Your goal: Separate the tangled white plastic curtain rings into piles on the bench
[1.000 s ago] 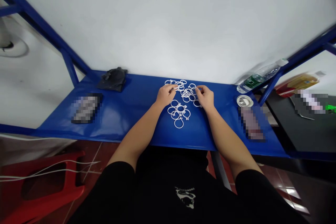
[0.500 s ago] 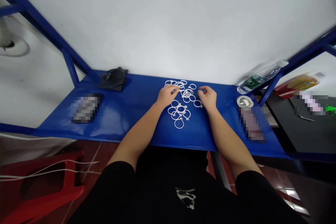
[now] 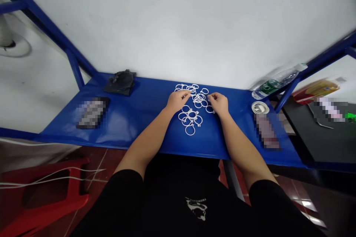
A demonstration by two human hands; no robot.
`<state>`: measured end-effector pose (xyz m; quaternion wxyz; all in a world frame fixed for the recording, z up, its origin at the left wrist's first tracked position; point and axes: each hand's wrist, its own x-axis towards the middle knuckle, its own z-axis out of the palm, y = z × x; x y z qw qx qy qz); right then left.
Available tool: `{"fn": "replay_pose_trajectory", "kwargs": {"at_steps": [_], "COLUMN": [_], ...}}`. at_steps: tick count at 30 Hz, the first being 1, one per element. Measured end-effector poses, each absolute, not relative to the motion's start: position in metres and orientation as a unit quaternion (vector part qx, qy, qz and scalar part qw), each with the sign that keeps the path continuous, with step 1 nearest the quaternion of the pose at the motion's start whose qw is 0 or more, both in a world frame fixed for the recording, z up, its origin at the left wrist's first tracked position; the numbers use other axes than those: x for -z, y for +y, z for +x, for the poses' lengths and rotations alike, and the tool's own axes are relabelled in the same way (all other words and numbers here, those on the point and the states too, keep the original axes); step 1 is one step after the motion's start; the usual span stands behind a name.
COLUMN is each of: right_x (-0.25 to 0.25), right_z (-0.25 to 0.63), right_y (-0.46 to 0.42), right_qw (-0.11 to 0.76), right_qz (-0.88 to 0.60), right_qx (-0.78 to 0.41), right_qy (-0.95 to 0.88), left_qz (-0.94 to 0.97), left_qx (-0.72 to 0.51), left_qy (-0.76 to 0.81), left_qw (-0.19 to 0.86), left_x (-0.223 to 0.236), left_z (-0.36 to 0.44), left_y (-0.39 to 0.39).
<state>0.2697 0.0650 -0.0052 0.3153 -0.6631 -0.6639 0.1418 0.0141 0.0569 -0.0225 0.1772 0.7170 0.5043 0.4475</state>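
Observation:
Several white curtain rings (image 3: pixel 190 130), thin hoops with small eyelets, lie loosely spread on the blue tabletop (image 3: pixel 150 100). Some overlap in a cluster nearer to me, others in a group farther back. My left hand (image 3: pixel 177 100) is at the left edge of the far group, thumb and fingertips pinched; a bit of white shows at the tips, too small to name. On the other side of that group, my right hand (image 3: pixel 219 103) is also pinched, just above a single ring (image 3: pixel 209 109). What its fingertips hold, if anything, is hidden.
A black plastic bag (image 3: pixel 121 82) and a blurred-out dark item (image 3: pixel 93 113) lie on the left. To the right are a leaning water bottle (image 3: pixel 274 85), a white roll (image 3: pixel 260 107) and a blurred-out flat item (image 3: pixel 266 131). Blue frame bars flank the table; a red stool (image 3: pixel 75 181) stands below.
My right hand has shifted slightly left toward the rings, its fingertips closer together. My left hand stays nearly in place. The rings lie much as before.

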Motion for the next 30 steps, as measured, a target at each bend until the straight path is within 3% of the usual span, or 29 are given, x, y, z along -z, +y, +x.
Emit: {"fn": "replay_pose_trajectory", "kwargs": {"at_steps": [15, 30], "right_x": [0.016, 0.018], "right_z": [0.275, 0.274], "right_y": [0.070, 0.070], "right_qw": [0.365, 0.349], "right_qz": [-0.632, -0.624], "right_qx": [-0.159, -0.170], "right_qy": [-0.665, -0.679], "left_qz": [0.726, 0.724], "left_qx": [-0.447, -0.445], "left_qy": [0.499, 0.508], "left_qw": [0.156, 0.145], "left_x": [0.022, 0.016], "left_z": [0.014, 0.015], "left_y": [0.056, 0.053]}}
